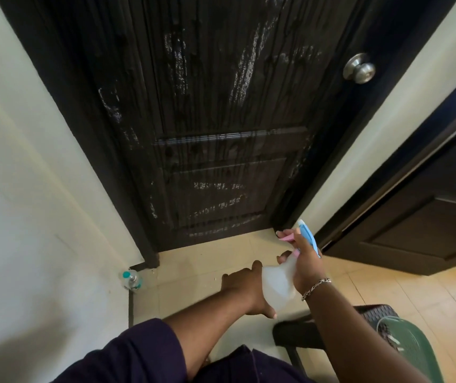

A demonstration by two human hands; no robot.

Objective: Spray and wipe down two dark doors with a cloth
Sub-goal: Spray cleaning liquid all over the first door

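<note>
On dark door (221, 106): white spray streaks, drips running down panels.

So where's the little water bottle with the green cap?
In the head view the small bottle stands on the floor at lower left, against the wall, beside the bottom-left corner of the dark door.

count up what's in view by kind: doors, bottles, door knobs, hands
doors: 2 (wet front door, second door at right)
bottles: 2 (spray bottle, small bottle on the floor by the wall)
door knobs: 1 (metal knob)
hands: 2 (left hand, right hand, both on the spray bottle)
total: 7
</note>
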